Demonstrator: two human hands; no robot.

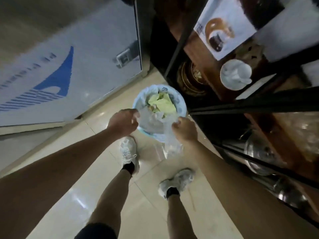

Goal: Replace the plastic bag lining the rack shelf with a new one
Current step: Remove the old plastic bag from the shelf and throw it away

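Observation:
A thin clear plastic bag (170, 144) is stretched between both of my hands just above a round light-blue bin (181, 104) on the floor. My left hand (123, 122) pinches one edge of the bag at the bin's near-left rim. The other edge is gripped by my right hand (184, 129), and the rest of the bag hangs down below it. The bin is lined with a pale bag and holds green and yellowish scraps (162, 102). The dark metal rack (241, 104) with wooden shelves stands at the right, next to the bin.
A large white box with blue print (60, 75) stands at the left. The rack shelves carry a white round bowl (235, 75), a printed carton (222, 30) and glassware (259, 152). My two feet in white shoes (129, 152) stand on glossy beige floor tiles.

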